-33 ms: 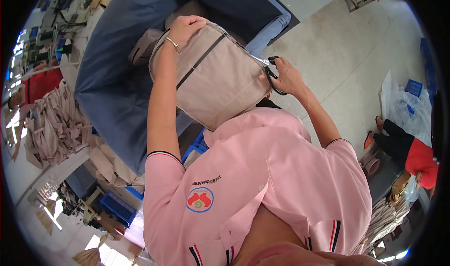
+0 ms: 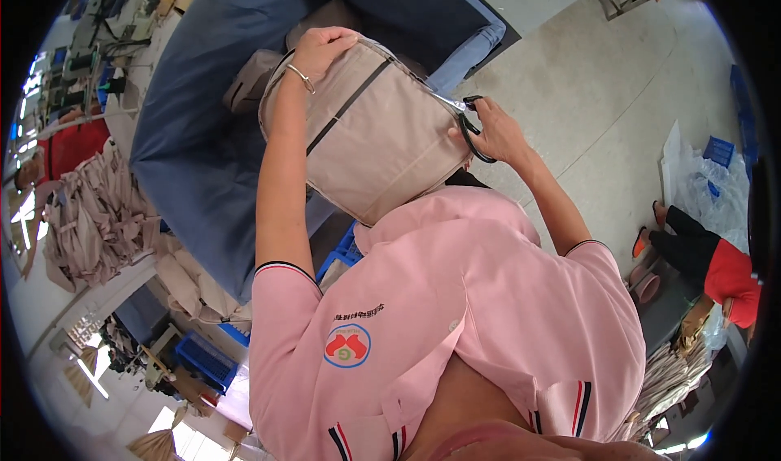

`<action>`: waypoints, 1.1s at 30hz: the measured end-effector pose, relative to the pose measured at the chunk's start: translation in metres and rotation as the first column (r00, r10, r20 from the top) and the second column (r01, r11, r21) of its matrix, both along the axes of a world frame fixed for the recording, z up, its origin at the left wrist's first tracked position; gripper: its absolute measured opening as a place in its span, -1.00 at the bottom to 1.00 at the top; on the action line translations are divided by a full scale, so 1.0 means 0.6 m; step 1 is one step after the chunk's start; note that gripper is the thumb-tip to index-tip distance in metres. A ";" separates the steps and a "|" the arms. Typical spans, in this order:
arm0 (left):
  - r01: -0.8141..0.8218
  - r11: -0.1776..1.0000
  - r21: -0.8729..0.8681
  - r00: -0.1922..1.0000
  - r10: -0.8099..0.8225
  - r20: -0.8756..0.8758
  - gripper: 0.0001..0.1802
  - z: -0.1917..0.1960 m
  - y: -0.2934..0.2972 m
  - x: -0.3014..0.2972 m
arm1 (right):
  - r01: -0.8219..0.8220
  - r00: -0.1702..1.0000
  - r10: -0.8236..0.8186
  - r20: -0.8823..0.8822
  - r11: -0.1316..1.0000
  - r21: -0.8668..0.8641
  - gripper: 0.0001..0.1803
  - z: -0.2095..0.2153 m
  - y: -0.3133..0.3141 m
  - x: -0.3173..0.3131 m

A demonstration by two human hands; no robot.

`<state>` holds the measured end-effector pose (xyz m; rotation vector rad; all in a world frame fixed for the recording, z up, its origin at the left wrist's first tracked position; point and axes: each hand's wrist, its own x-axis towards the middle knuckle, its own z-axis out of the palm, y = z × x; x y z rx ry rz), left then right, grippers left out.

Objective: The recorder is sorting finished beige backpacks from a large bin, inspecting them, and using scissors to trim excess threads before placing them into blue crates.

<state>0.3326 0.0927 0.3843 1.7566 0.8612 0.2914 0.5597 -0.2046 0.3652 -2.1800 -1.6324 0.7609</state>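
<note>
A beige fabric bag piece with a black strip across it lies tilted in front of my body, its edge seam facing up. My left hand is closed on its far edge, the fingers curled over the rim. In my right hand is a pair of scissors with black handles. Its metal blades lie along the right edge of the fabric, near the seam. Whether the blade tips touch a thread is too small to tell.
A large blue cloth-lined bin stands beyond and left of the fabric, with more beige pieces inside. Stacked beige fabric is at far left. A blue crate sits lower left. A person in red is at right.
</note>
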 end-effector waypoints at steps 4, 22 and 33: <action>-0.002 1.000 -0.024 0.999 0.003 0.033 -0.78 -0.012 0.008 -0.006 | -0.026 1.000 0.026 0.002 0.999 0.018 -0.10 -0.001 0.026 -0.009; -0.026 0.992 -0.124 0.987 0.044 0.152 -0.79 -0.040 0.010 -0.009 | 0.015 0.999 -0.020 0.042 0.995 0.099 -0.27 -0.034 0.012 -0.033; -0.020 0.974 -0.227 0.976 0.068 0.209 -0.81 -0.041 0.008 -0.005 | 0.015 0.997 -0.015 0.076 1.000 -0.005 -0.24 -0.008 0.043 -0.048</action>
